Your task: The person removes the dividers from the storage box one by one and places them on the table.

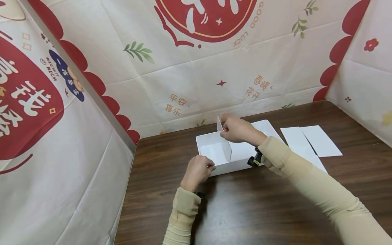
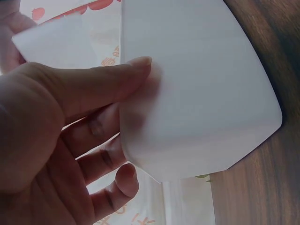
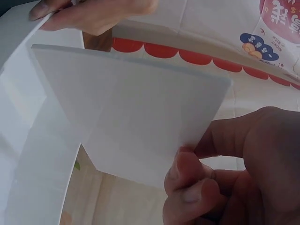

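A white rectangular open box (image 1: 239, 166) stands on the wooden table. My left hand (image 1: 197, 172) pinches its near wall at the left end; in the left wrist view the thumb lies on one face of the wall, the fingers behind. My right hand (image 1: 240, 130), over the far wall, pinches a thin white panel (image 3: 131, 112) between thumb and fingers by one end. That panel stands on edge across the box, part of it above the far rim. Where its lower edge meets the box floor is hard to tell.
Right of the box lie flat white panels, one (image 1: 321, 141) beside and partly against another (image 1: 295, 141). Printed cloth walls (image 1: 196, 75) enclose the brown table (image 1: 260, 211) at the back and sides. A small black device (image 1: 255, 159) is strapped to the right wrist.
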Action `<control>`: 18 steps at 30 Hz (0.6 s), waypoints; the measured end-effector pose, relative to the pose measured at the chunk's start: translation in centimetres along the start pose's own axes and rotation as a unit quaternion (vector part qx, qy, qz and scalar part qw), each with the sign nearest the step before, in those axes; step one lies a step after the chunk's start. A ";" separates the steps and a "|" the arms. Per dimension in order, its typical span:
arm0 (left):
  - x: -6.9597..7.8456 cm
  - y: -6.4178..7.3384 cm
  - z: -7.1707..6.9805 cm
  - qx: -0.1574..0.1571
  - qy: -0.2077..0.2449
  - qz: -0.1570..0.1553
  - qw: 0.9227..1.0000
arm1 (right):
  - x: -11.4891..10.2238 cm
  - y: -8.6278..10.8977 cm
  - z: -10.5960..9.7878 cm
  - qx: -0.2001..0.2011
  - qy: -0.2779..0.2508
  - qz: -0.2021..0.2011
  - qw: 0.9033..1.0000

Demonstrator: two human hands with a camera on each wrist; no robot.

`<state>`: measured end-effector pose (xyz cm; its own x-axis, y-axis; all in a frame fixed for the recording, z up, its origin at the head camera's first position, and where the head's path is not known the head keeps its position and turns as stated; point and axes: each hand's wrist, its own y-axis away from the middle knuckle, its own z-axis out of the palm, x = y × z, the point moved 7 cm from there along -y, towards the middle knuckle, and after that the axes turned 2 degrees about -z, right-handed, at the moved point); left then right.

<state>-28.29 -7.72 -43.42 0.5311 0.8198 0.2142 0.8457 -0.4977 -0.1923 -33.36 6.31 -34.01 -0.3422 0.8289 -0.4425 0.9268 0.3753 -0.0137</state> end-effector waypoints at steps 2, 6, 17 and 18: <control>0.1 0.0 0.1 -0.001 0.004 -0.001 1.000 | 0.9 0.7 -0.3 -0.009 -0.007 0.009 1.000; 0.2 0.0 0.2 -0.005 0.018 -0.007 1.000 | 2.8 2.5 -1.4 -0.016 -0.014 0.021 1.000; 0.2 0.3 0.2 -0.002 0.021 -0.015 1.000 | 9.6 8.8 -5.0 0.003 -0.014 0.068 0.998; 0.3 0.4 0.2 -0.002 0.023 -0.015 1.000 | 10.3 9.5 -5.3 0.004 -0.014 0.071 0.997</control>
<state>-27.85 -7.63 -43.64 0.5065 0.8209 0.2638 0.8619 -0.4736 -0.1810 -28.92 20.57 -33.98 -0.2033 0.8618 -0.4646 0.9670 0.2512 0.0428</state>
